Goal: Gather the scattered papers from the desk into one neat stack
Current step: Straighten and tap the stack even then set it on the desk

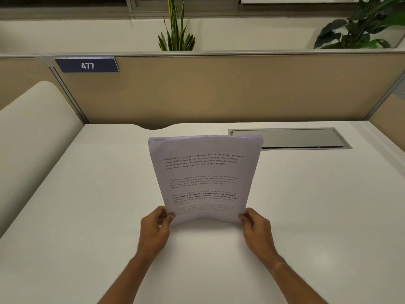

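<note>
A stack of white printed papers [205, 176] stands upright on its bottom edge on the white desk [87, 205], leaning slightly away from me, printed side toward me. Its top edges show several sheets nearly aligned. My left hand [156, 227] grips the stack's lower left edge, thumb on the front. At the lower right edge my right hand [255, 227] grips in the same way. No other loose papers show on the desk.
A grey metal cable hatch [306, 138] is set flush in the desk at the back right. Beige partition walls [219, 91] enclose the desk, with a blue "477" sign [87, 65] at the upper left. Plants [176, 29] stand behind the partition.
</note>
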Available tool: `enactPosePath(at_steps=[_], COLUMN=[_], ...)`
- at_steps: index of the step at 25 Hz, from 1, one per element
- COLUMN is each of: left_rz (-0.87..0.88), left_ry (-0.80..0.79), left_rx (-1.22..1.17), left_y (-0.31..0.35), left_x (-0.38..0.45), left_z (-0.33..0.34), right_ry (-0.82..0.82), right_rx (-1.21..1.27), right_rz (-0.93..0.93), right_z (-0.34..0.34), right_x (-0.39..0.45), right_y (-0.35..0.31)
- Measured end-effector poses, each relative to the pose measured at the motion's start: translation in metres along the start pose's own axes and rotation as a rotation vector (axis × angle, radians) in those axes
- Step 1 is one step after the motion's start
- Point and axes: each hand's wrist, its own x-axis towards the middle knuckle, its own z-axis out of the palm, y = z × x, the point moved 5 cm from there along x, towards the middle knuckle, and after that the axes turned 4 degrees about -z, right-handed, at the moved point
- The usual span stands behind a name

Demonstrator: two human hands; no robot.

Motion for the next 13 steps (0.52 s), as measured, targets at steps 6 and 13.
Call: enactPosePath(at_steps=[6,13], left_rz=[-0.087,-0.264], left_ry=[0.004,-0.020], left_rx=[-0.069,-0.106], left_y=[0.004,0.010], left_x=[0.021,0.083], left_z=[0.000,0.008], right_ry=[0.047,0.046], right_rx=[0.088,0.168], right_rz=[0.128,0.319], right_z=[0.001,0.013], right_x=[0.023,0.080], right_y=[0.000,0.002])
